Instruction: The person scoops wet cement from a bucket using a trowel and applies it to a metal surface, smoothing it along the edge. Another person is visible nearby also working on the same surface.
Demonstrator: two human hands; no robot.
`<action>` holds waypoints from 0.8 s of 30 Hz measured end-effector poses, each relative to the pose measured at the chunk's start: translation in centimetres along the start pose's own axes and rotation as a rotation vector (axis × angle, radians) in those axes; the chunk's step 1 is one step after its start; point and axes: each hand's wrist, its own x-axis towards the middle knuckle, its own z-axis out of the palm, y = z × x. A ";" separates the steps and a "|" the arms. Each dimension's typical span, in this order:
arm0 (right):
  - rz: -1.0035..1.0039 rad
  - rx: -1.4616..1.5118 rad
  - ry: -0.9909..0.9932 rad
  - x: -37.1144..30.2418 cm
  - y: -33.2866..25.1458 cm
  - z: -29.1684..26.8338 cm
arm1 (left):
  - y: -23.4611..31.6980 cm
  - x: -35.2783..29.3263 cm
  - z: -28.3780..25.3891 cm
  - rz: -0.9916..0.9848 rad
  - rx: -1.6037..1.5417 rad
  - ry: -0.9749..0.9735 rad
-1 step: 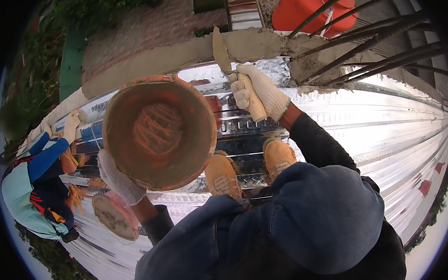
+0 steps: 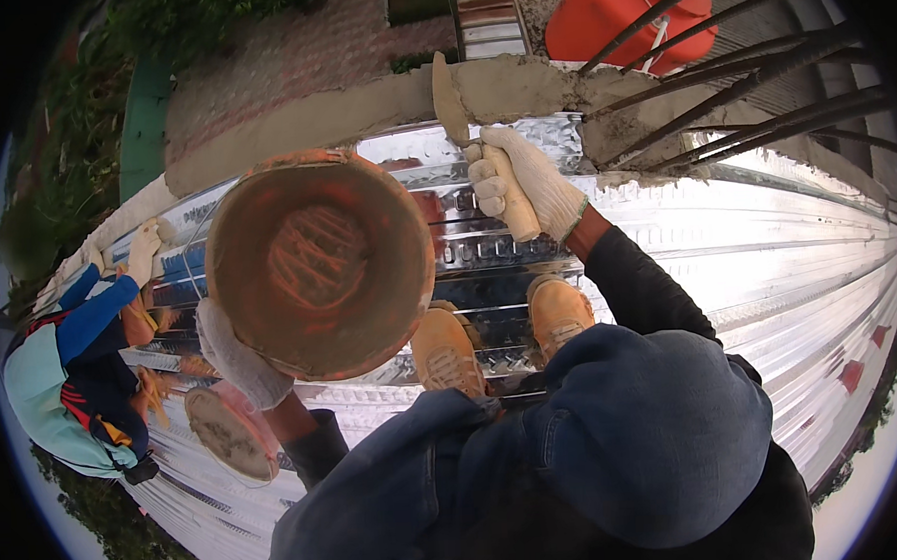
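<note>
My left hand (image 2: 240,354), in a pale work glove, grips the lower left side of a bucket (image 2: 410,312). The bucket tilts so its mouth faces me; grey residue coats the inside and orange scrape marks show on the bottom. Some of that hand's fingers are hidden behind the wall. In my gloved right hand (image 2: 536,181) is a trowel (image 2: 448,100), its wooden handle wrapped by my fingers. The blade points away from me, over the mortar-topped wall edge (image 2: 381,103).
Shiny corrugated metal sheeting (image 2: 687,240) lies under my shoes. Dark rebar rods (image 2: 750,87) jut in at the upper right, near an orange tub (image 2: 607,23). Another bucket (image 2: 233,430) stands at my left, near a crouching co-worker (image 2: 72,366). Paving (image 2: 259,68) lies below, beyond the wall.
My right hand and the trowel have shifted slightly to the right. The bucket and my left hand have hardly moved.
</note>
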 end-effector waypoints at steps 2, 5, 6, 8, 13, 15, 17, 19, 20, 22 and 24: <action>-0.022 0.040 0.025 -0.9 -0.5 -0.7 | -0.3 -0.2 0.4 -0.029 -0.036 0.046; -0.070 0.044 0.032 -2.9 -1.4 -2.1 | 3.2 -0.1 2.1 -0.330 -0.306 0.066; -0.092 0.055 -0.025 -3.2 -1.8 -2.9 | 2.5 0.1 1.7 -0.313 -0.271 0.094; -0.105 0.062 0.016 -4.4 -2.5 -3.8 | 0.6 0.3 0.6 -0.272 -0.223 0.085; -0.149 0.109 0.034 -5.9 -4.2 -5.8 | 1.9 0.4 2.2 -0.341 -0.304 0.121; -0.172 0.133 0.032 -6.2 -4.2 -6.1 | 2.7 0.3 2.7 -0.342 -0.295 0.139; -0.199 0.120 0.052 -6.7 -4.4 -6.2 | 2.9 0.3 2.7 -0.322 -0.275 0.102; -0.209 0.141 0.041 -7.2 -4.9 -6.8 | 2.9 0.5 2.3 -0.279 -0.242 0.010; -0.211 0.153 0.031 -7.2 -5.0 -6.9 | 2.1 0.6 1.6 -0.253 -0.227 0.012; -0.220 0.175 0.051 -7.1 -4.7 -6.3 | -0.1 0.6 0.2 -0.204 -0.197 0.017; -0.252 0.238 0.050 -7.0 -4.6 -6.1 | -0.1 0.4 0.7 -0.219 -0.206 0.043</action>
